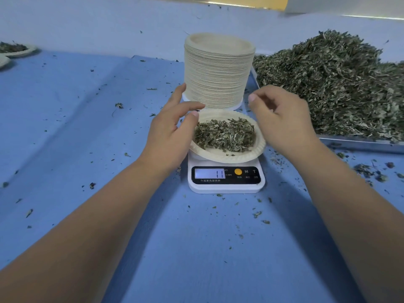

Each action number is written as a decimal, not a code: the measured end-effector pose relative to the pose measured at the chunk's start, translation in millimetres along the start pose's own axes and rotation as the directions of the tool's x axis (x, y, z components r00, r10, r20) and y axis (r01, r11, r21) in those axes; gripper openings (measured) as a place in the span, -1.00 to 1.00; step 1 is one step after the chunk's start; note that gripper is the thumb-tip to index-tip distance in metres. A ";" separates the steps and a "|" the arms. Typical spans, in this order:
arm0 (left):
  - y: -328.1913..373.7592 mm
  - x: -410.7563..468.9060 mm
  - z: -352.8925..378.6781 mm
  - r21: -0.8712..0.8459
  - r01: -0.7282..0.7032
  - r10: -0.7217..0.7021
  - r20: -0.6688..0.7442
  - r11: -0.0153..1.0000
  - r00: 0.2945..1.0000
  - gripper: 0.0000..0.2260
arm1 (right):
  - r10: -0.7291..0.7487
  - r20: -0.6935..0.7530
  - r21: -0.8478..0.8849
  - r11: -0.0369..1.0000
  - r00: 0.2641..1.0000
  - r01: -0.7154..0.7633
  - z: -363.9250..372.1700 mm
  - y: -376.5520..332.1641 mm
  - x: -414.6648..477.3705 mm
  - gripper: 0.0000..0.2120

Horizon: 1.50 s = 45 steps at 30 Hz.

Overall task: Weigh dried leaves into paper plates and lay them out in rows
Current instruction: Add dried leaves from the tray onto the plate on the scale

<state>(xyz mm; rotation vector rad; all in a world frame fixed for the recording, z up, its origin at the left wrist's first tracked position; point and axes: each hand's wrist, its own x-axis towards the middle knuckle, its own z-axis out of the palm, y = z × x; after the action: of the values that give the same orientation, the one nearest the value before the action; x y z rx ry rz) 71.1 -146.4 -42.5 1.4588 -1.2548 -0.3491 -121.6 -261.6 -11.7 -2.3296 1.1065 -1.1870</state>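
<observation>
- Fingers (192, 105) of the left hand (172, 132) are loose and spread. The thumb is just beside the left rim of the plate (229, 157) and grips nothing.
- The right hand (282, 119) hangs over the right rim, loosely curled, holding nothing.
- The plate sits on the scale (225, 184) with leaves (225, 134) piled inside.
- It looks light and bendy, so I would hold both rims and keep it flat, or leaves may spill.
- A stack of plates (218, 73) stands just behind.
</observation>
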 end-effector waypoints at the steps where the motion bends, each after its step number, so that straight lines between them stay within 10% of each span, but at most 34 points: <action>1: -2.5 1.6 0.7 -0.015 0.040 -0.040 0.004 0.999 0.999 -0.75 | 0.029 -0.012 -0.018 0.999 1.000 -0.029 -2.0 5.4 2.2 -0.77; 14: -17.0 12.2 -0.9 -0.114 0.306 -0.314 -0.058 0.945 0.948 -0.64 | 0.301 0.161 -0.644 0.754 0.940 -0.131 -11.5 57.2 4.6 -0.47; 35: -26.9 16.0 1.7 -0.194 0.326 -0.350 -0.102 0.925 0.931 -0.66 | 0.219 0.018 -0.467 0.864 0.976 -0.186 -6.7 72.9 26.4 -0.40; 45: -33.9 18.6 -1.4 -0.291 0.333 -0.383 -0.134 0.897 0.914 -0.74 | 0.583 0.365 -0.500 0.780 0.726 -0.376 5.9 97.6 89.2 -0.14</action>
<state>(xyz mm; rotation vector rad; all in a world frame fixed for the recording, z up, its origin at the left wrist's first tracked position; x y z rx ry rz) 96.1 -167.5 -63.1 1.4511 -0.7489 -0.5882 -133.6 -393.1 -20.8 -2.1756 1.7137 -0.1341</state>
